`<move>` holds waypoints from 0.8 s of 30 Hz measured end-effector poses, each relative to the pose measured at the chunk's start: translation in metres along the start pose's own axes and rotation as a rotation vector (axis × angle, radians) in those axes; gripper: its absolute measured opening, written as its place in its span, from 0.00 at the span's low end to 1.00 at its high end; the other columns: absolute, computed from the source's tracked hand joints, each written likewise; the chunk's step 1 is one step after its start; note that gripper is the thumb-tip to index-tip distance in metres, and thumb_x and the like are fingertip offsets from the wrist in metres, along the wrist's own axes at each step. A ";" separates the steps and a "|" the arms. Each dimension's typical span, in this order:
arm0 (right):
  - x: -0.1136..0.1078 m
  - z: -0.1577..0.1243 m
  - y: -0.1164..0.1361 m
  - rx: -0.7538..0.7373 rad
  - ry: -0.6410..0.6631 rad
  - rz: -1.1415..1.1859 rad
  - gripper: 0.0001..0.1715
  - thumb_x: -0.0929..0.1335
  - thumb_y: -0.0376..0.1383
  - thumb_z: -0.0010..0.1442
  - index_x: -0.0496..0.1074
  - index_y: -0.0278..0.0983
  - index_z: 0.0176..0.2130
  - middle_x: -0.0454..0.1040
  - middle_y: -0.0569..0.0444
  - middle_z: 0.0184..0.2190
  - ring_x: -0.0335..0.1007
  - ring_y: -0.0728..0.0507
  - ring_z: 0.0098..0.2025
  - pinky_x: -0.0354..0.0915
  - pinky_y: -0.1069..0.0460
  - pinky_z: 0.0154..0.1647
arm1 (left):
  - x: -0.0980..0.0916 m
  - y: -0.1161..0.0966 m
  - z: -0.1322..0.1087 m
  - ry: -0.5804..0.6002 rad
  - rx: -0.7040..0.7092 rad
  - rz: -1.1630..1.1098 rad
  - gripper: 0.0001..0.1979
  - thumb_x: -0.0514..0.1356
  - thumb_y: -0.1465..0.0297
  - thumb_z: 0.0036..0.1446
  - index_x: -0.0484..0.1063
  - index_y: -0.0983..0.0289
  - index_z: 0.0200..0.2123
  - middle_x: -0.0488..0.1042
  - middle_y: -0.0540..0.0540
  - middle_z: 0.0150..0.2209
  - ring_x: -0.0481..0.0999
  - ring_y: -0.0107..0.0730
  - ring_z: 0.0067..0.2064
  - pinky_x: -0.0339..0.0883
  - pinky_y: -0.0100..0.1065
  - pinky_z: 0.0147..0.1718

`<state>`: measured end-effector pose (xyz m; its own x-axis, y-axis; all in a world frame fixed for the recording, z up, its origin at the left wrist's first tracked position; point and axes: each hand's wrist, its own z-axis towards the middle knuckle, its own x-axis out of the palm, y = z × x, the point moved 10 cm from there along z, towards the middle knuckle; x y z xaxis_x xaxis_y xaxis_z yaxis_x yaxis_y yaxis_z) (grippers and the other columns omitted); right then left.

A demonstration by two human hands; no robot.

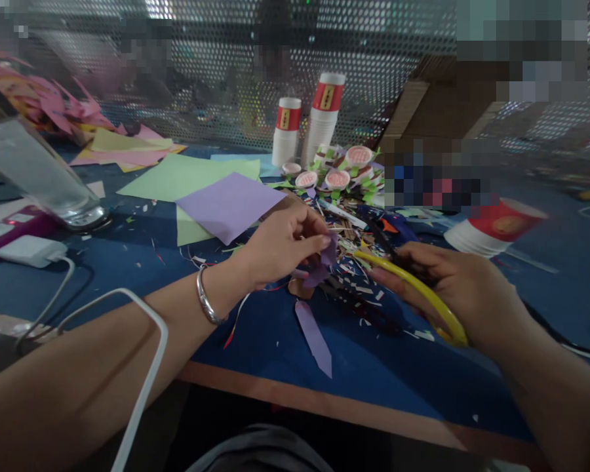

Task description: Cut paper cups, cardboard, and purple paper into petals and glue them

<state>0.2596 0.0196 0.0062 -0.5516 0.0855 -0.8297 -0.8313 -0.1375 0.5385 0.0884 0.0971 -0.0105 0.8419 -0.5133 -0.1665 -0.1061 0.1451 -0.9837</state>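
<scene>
My left hand [280,242], wearing a silver bangle, pinches a small piece of purple paper [329,252] between thumb and fingers. Fingers of my right hand [452,282] are wrapped around a tool with a long curved yellow handle [417,288] and a dark part; its kind is not clear. The yellow end lies close to the purple piece, apart from it. A pointed purple paper strip [314,337] rests on the blue table [255,341] below my left hand. Behind that hand, a purple sheet [231,206] overlaps green sheets [177,177].
Paper scraps [358,275] litter the middle. Farther back are small round paper pieces [337,179] and stacked paper cups [324,118]. Another cup stack [494,226] leans at right. At left are a glass of water [54,170], a white plug [32,251] and a white cable [152,367] crossing my forearm.
</scene>
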 end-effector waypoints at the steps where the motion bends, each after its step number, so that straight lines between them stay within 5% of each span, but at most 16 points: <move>1: 0.002 0.000 -0.004 0.051 -0.002 0.061 0.24 0.69 0.59 0.61 0.70 0.42 0.31 0.66 0.59 0.18 0.64 0.47 0.19 0.57 0.52 0.20 | 0.005 0.002 -0.002 0.022 -0.024 -0.031 0.06 0.65 0.72 0.60 0.70 0.65 0.36 0.76 0.51 0.30 0.74 0.25 0.29 0.69 0.29 0.28; 11: 0.029 0.002 -0.001 0.206 0.127 0.472 0.24 0.76 0.56 0.52 0.70 0.40 0.31 0.70 0.60 0.19 0.64 0.50 0.15 0.60 0.56 0.13 | 0.037 0.002 -0.009 0.165 -0.028 -0.243 0.14 0.74 0.68 0.50 0.72 0.66 0.33 0.76 0.51 0.28 0.76 0.25 0.29 0.68 0.28 0.30; 24: 0.020 -0.002 -0.001 0.233 -0.020 0.537 0.26 0.77 0.56 0.51 0.73 0.39 0.30 0.68 0.60 0.16 0.62 0.51 0.14 0.60 0.57 0.13 | 0.048 0.000 -0.019 0.316 -0.057 -0.094 0.20 0.67 0.79 0.48 0.63 0.61 0.42 0.75 0.47 0.26 0.75 0.27 0.28 0.65 0.27 0.27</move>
<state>0.2499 0.0198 -0.0115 -0.8993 0.0824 -0.4295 -0.4264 0.0533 0.9030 0.1186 0.0563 -0.0195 0.6444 -0.7607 -0.0786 -0.0723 0.0417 -0.9965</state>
